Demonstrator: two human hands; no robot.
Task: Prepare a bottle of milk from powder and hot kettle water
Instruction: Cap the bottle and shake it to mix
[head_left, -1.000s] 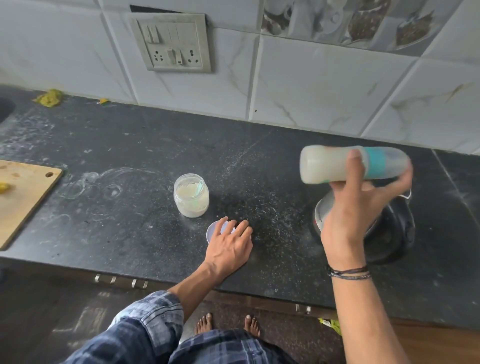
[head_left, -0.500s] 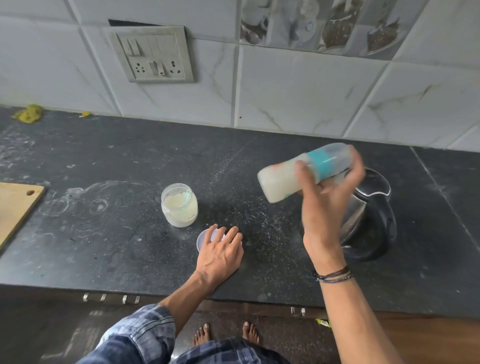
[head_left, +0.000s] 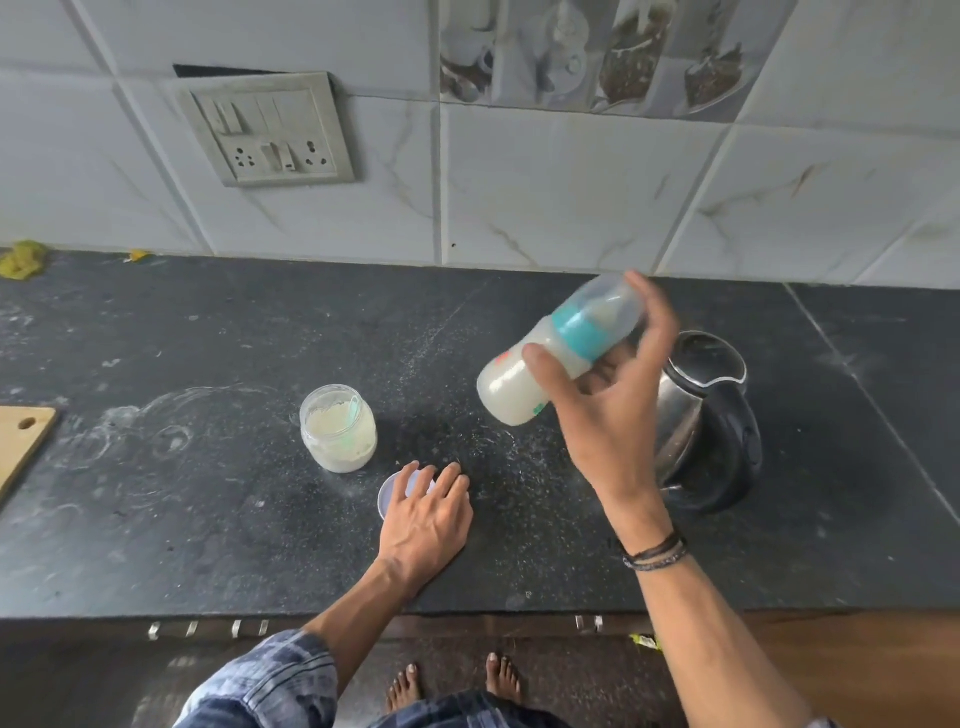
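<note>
While the thumb and fingers of the right hand (head_left: 608, 410) are wrapped around the bottle (head_left: 558, 349), it is held tilted in the air right of the frame centre, the capped end pointing to the upper right, in front of the kettle (head_left: 709, 421). The smooth plastic is judged stiff and rather light but slippery, so it is best gripped at the narrow middle. The left hand (head_left: 423, 514) is laid flat with loose fingers on a round lid (head_left: 390, 493) at lower centre, just beside the open powder jar (head_left: 338, 427) on the dark counter (head_left: 156, 519)
</note>
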